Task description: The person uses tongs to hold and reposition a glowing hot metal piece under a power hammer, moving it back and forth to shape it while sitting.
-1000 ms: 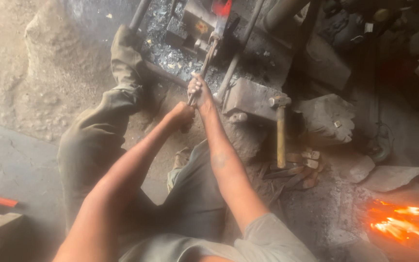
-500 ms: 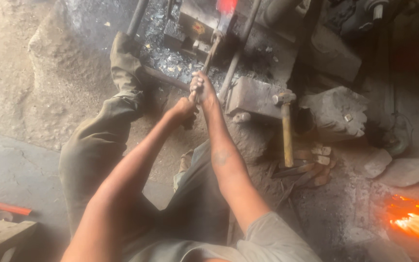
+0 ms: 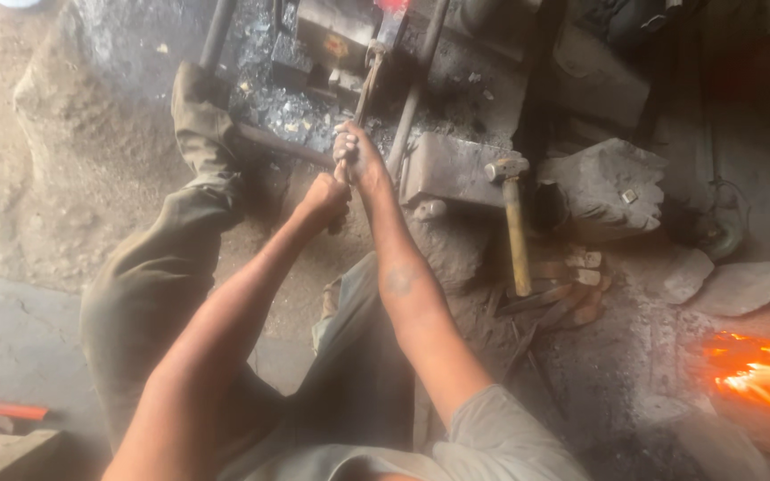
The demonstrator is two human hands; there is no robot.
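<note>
Head view: both hands grip a pair of long tongs (image 3: 369,85) just above the middle of the frame. The right hand (image 3: 356,156) sits higher on the handles, its fingers (image 3: 342,153) wrapped and pressed together around them. The left hand (image 3: 324,200) is just below and touching it, at about 7 o'clock, its fingers curled shut on the lower end of the same handles. The tongs run up toward 12 o'clock, where their far end meets a glowing red piece of metal (image 3: 392,5) at the top edge, over a dark steel block (image 3: 331,36) strewn with scale. At 3 o'clock from the hands a hammer (image 3: 515,223) with a wooden handle leans, head up, against a grey metal block (image 3: 452,169). At the far 4 o'clock edge a fire (image 3: 759,370) burns orange on the ground. A red rod (image 3: 0,408) lies at 8 o'clock near the left edge.
</note>
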